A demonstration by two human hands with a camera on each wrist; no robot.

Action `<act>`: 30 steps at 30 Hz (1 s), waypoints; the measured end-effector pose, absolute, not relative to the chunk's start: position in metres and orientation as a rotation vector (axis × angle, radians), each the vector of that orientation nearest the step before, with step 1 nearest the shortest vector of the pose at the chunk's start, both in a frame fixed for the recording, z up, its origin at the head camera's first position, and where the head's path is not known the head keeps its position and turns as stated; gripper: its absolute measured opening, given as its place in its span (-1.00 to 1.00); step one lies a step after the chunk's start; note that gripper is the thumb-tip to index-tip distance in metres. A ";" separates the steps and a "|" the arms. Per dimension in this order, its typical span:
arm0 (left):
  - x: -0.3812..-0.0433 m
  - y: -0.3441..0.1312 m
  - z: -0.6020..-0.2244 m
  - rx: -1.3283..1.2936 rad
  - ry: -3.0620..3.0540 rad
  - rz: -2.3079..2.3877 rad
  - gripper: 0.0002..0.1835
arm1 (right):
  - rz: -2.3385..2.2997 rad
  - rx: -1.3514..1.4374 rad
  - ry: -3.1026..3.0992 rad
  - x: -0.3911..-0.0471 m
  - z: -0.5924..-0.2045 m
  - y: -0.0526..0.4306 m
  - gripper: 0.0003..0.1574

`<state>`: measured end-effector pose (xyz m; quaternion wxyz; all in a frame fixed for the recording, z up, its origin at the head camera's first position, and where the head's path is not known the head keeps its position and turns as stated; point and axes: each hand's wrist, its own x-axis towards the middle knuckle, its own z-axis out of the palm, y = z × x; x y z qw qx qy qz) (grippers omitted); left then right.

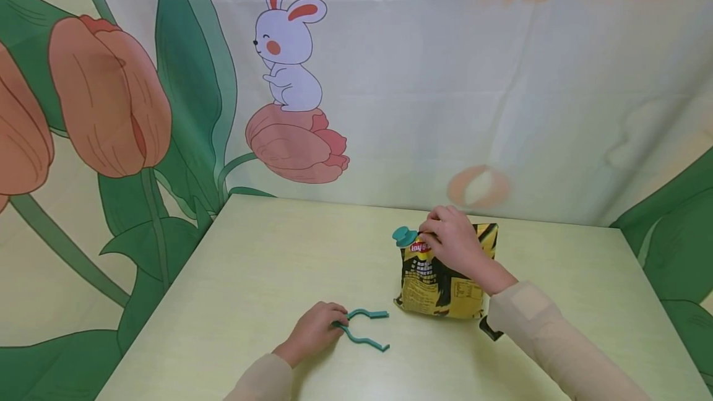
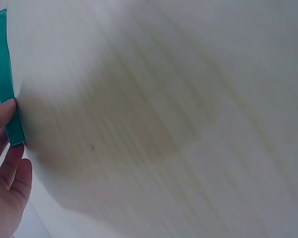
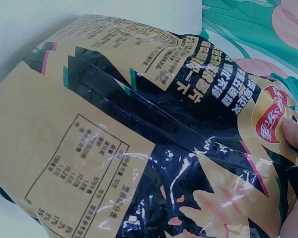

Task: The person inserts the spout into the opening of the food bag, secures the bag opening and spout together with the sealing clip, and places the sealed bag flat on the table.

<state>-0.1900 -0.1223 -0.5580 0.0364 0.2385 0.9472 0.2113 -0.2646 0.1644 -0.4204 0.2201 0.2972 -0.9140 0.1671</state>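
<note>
Right hand [image 1: 453, 243] pinches bag [image 1: 423, 289], left hand [image 1: 316, 330] teal clip [image 1: 363, 340] (splayed apart): likely lining-up stage, next needing bag steady.

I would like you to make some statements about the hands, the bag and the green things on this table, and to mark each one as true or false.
1. The right hand grips the bag near its top, and the bag stands on the table. True.
2. A green cap is at a top corner of the bag. True.
3. The bag is entirely blue. False: it is mainly yellow and black.
4. The left hand holds a green clip. True.
5. The green clip is closed around the bag. False: it is spread open, apart from the bag.
6. Both hands touch the green clip. False: only the left hand does.
</note>
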 end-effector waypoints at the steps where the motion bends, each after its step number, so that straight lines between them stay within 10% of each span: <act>1: -0.190 -0.122 -0.558 0.734 2.910 0.644 -0.89 | 0.463 0.821 -2.528 -0.265 -0.420 0.164 -0.92; 30: -0.189 -0.118 -0.555 0.596 2.939 0.890 -0.95 | 0.467 0.824 -2.519 -0.266 -0.420 0.165 -0.92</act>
